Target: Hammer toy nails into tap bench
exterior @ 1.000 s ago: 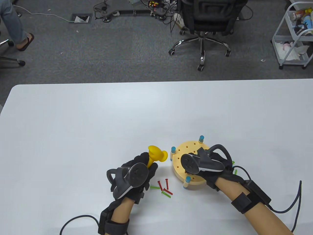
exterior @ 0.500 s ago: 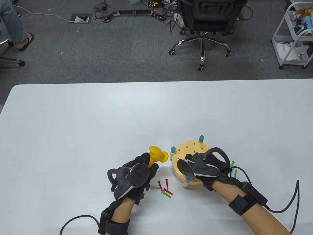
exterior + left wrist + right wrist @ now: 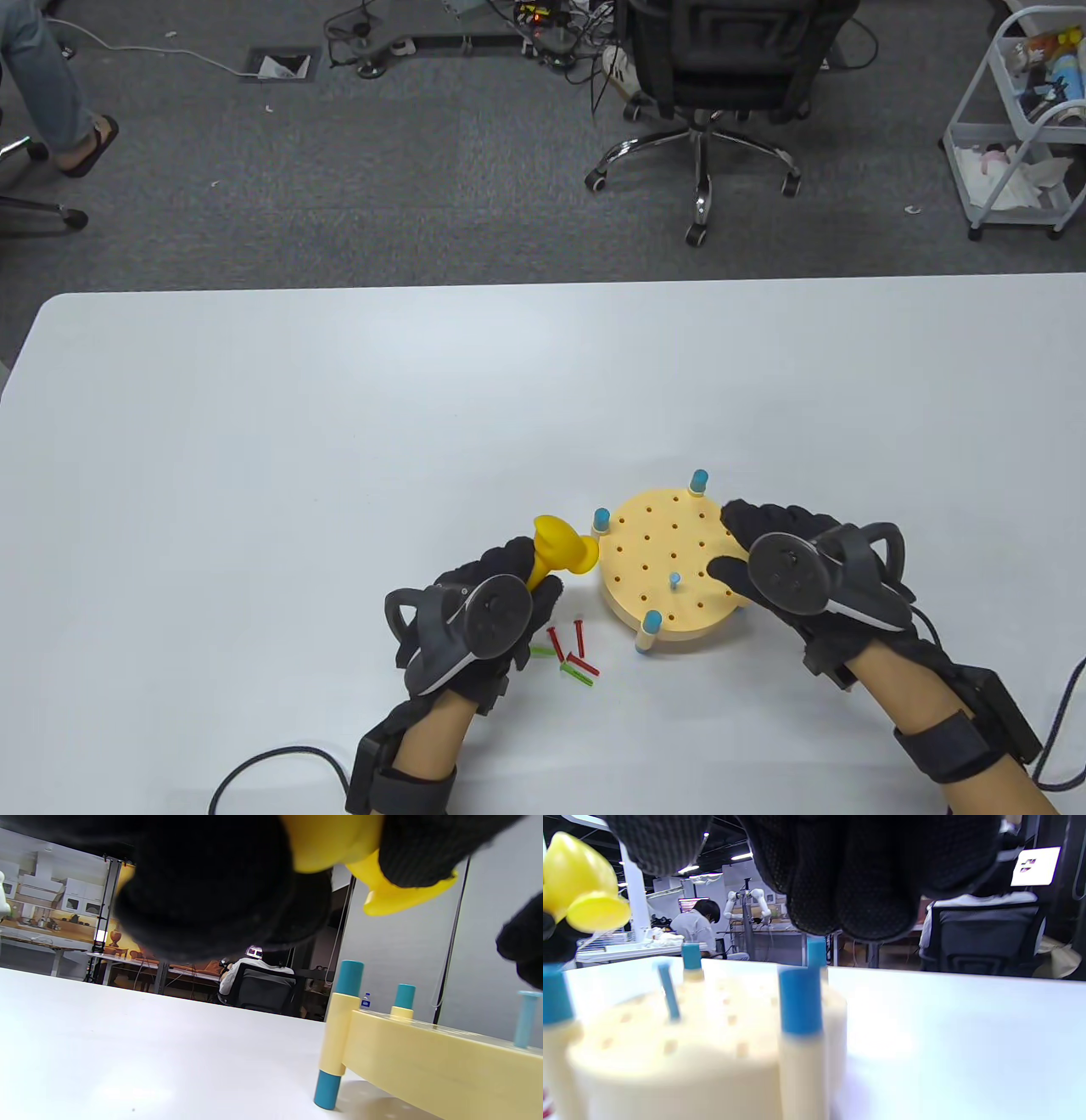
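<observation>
The round wooden tap bench (image 3: pixel 653 543) stands on blue-capped legs on the white table. One blue nail (image 3: pixel 674 581) stands upright in a hole near its front; it also shows in the right wrist view (image 3: pixel 668 991) and the left wrist view (image 3: pixel 526 1018). My left hand (image 3: pixel 526 569) grips the handle of the yellow hammer (image 3: pixel 564 552), whose head sits just left of the bench. My right hand (image 3: pixel 731 539) lies with spread fingers against the bench's right rim and holds nothing. Loose red and green nails (image 3: pixel 568 649) lie between my left hand and the bench.
The table's near edge is close behind both wrists. An office chair (image 3: pixel 704 76) and a white cart (image 3: pixel 1018 127) stand on the floor beyond the far edge. Glove cables trail off both forearms.
My right hand has moved off the bench top to its right rim, leaving the blue nail standing in a hole. My left hand with the hammer has shifted slightly right, toward the bench.
</observation>
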The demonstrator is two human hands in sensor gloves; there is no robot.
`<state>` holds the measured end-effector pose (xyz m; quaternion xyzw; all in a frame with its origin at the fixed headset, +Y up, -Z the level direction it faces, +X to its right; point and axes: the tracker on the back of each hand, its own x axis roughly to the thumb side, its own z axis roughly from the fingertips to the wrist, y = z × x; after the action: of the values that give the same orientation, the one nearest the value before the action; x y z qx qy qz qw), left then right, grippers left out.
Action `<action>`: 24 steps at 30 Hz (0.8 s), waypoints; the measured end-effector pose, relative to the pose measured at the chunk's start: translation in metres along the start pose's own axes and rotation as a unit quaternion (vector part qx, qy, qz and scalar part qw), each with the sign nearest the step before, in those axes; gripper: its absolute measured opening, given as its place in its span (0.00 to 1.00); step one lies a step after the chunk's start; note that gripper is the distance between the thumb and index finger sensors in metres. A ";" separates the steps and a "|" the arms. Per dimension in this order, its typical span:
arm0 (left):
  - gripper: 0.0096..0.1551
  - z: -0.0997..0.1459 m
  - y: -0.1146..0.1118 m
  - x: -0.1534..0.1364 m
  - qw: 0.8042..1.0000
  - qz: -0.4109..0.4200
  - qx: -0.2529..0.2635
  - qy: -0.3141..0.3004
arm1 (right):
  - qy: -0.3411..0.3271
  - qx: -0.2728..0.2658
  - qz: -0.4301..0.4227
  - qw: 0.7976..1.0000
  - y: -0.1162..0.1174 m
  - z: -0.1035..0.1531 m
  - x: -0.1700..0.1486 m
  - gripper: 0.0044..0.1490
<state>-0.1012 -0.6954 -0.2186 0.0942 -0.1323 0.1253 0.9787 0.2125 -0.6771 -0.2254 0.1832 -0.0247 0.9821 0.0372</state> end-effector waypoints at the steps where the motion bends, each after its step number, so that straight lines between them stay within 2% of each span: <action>1: 0.32 0.000 -0.001 0.002 1.000 0.000 -0.001 -0.004 | -0.002 -0.002 0.002 1.000 0.007 0.005 -0.003 0.45; 6: 0.32 0.003 -0.001 0.019 1.000 -0.008 0.001 -0.028 | -0.011 -0.079 0.047 0.996 0.033 0.020 -0.013 0.45; 9: 0.32 0.002 -0.001 0.030 0.999 -0.023 0.005 -0.042 | -0.006 -0.082 0.035 0.996 0.046 0.021 -0.018 0.41; 14: 0.32 -0.008 0.002 0.060 0.995 -0.069 -0.011 -0.076 | 0.004 -0.101 -0.054 0.993 0.061 0.019 -0.024 0.35; 18: 0.34 -0.021 -0.003 0.092 0.981 -0.146 -0.048 -0.121 | 0.003 -0.101 -0.050 0.994 0.062 0.018 -0.024 0.35; 21: 0.37 -0.026 -0.006 0.104 0.967 -0.209 -0.041 -0.136 | 0.003 -0.107 -0.050 0.993 0.065 0.019 -0.023 0.35; 22: 0.37 -0.028 -0.010 0.106 0.962 -0.224 -0.052 -0.150 | 0.003 -0.107 -0.051 0.993 0.066 0.019 -0.024 0.35; 24: 0.38 -0.033 -0.017 0.108 0.951 -0.239 -0.117 -0.159 | 0.003 -0.104 -0.055 0.993 0.067 0.018 -0.024 0.35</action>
<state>0.0117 -0.6809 -0.2222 0.0269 -0.2735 -0.1448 0.9505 0.2356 -0.7462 -0.2192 0.1766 -0.1171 0.9711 0.1099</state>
